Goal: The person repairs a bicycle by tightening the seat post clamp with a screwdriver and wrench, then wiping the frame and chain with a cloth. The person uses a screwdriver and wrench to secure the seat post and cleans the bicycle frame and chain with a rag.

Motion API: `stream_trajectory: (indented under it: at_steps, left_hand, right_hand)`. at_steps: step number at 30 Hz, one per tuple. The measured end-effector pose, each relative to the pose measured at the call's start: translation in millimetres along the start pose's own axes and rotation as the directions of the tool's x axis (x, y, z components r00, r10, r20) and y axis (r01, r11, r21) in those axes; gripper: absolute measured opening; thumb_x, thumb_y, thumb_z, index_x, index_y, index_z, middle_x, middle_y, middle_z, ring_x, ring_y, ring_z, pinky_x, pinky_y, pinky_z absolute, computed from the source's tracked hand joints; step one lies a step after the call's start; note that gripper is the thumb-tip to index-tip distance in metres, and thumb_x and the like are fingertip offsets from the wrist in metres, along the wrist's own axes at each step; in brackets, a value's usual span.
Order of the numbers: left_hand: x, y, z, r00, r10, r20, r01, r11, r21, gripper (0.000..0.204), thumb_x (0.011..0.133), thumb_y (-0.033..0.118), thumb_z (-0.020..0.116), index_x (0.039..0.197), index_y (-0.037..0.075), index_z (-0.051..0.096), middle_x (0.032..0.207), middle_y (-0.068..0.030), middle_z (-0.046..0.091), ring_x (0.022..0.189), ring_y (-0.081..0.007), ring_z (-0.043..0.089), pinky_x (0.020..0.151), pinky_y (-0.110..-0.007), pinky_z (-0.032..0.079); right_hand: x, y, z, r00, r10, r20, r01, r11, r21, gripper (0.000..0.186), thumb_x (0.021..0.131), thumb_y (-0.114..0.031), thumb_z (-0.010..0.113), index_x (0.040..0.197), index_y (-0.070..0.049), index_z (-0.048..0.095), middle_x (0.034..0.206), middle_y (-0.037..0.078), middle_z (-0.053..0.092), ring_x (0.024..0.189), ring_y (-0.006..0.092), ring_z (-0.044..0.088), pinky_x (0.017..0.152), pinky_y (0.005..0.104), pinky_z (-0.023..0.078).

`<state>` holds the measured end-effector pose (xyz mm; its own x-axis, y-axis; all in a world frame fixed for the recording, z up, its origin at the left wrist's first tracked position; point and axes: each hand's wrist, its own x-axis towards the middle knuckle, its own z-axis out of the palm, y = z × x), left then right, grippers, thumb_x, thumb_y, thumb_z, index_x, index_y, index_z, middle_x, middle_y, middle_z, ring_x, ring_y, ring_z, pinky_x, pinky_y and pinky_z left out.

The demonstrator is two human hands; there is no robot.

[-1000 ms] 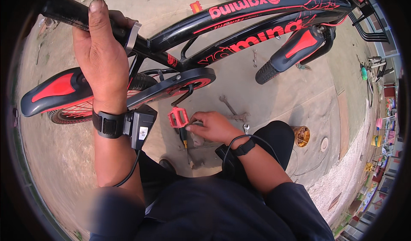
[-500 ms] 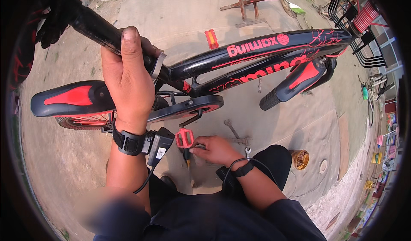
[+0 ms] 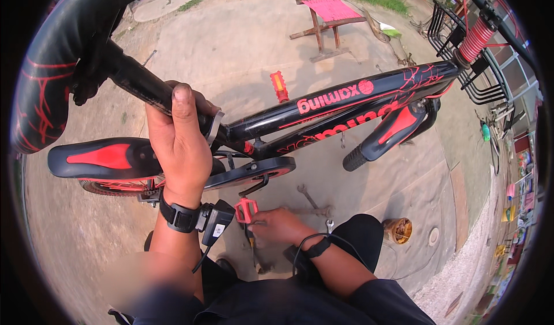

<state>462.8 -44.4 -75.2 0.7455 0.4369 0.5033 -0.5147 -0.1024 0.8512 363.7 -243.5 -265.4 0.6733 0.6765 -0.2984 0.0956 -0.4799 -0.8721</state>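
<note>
A black and red bicycle (image 3: 340, 103) stands across the view, its front end to the right. My left hand (image 3: 183, 143) is wrapped round the black seat post (image 3: 135, 77), just above the silver clamp (image 3: 216, 128). Above that hand, the saddle (image 3: 49, 88) fills the upper left. Low in the middle, my right hand (image 3: 277, 227) has its fingers closed at the lower corner of the near red pedal (image 3: 247, 210); its fingertips are slightly blurred. Below the pedal a brush (image 3: 258, 262) lies on the ground. The far pedal (image 3: 279, 86) is red and orange.
Spanners (image 3: 309, 196) lie on the concrete beyond my right hand. A tin (image 3: 398, 230) with brown contents stands by my right knee. Farther off are a folding stool (image 3: 332, 10) with a pink seat and black metal racks (image 3: 482, 74) at the right.
The view has shifted, so the bicycle sits lower in it and more of the saddle shows. My left hand keeps its grip on the seat post; my right hand stays at the near pedal.
</note>
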Motion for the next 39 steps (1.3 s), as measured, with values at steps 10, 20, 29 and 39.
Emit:
stream_trajectory:
  at_steps: [10, 20, 29, 39]
  left_hand:
    - [0.9, -3.3, 0.0, 1.000, 0.023, 0.010, -0.023, 0.998, -0.054, 0.021, 0.113, 0.025, 0.053, 0.109, 0.004, 0.052, 0.083, -0.0039, 0.059, 0.074, -0.0114, 0.060, 0.072, -0.028, 0.051]
    - [2.0, -5.1, -3.1, 0.999, 0.045, 0.026, -0.044, 0.999, -0.011, 0.021, 0.112, 0.025, 0.054, 0.108, 0.005, 0.053, 0.084, -0.0027, 0.058, 0.073, -0.0102, 0.058, 0.070, -0.028, 0.051]
    - [1.4, -2.4, -0.9, 1.000, 0.008, 0.018, -0.008, 1.000, -0.029, 0.020, 0.112, 0.024, 0.055, 0.108, 0.005, 0.053, 0.085, -0.0025, 0.058, 0.074, -0.0095, 0.059, 0.070, -0.028, 0.052]
    - [-0.4, -4.5, 0.7, 1.000, -0.004, 0.014, 0.004, 0.999, -0.052, 0.021, 0.112, 0.024, 0.055, 0.108, 0.004, 0.052, 0.085, -0.0013, 0.058, 0.073, -0.0087, 0.058, 0.069, -0.027, 0.051]
  right_hand:
    - [-22.8, -50.0, -79.7, 0.963, -0.008, -0.268, 0.156, 0.829, 0.536, 0.036, 0.096, -0.014, 0.077, 0.128, 0.000, 0.065, 0.118, 0.006, 0.069, 0.110, 0.0134, 0.064, 0.096, 0.0304, 0.051]
    - [48.0, -143.6, -107.6, 0.196, -0.631, -0.750, 0.180, 0.775, -0.605, 0.038, 0.082, 0.001, 0.081, 0.119, -0.004, 0.073, 0.105, 0.012, 0.069, 0.092, 0.0281, 0.070, 0.078, 0.0343, 0.057]
    - [13.6, -143.0, -137.3, 0.247, -0.600, -0.761, -0.002, 0.785, -0.620, 0.037, 0.084, 0.003, 0.075, 0.119, -0.008, 0.078, 0.100, 0.008, 0.062, 0.087, 0.0251, 0.065, 0.077, 0.0336, 0.054]
    - [51.4, -170.8, -117.6, 0.462, -0.666, -0.586, 0.028, 0.671, -0.741, 0.034, 0.081, -0.004, 0.075, 0.114, -0.013, 0.078, 0.111, 0.006, 0.073, 0.085, 0.0261, 0.073, 0.072, 0.0349, 0.059]
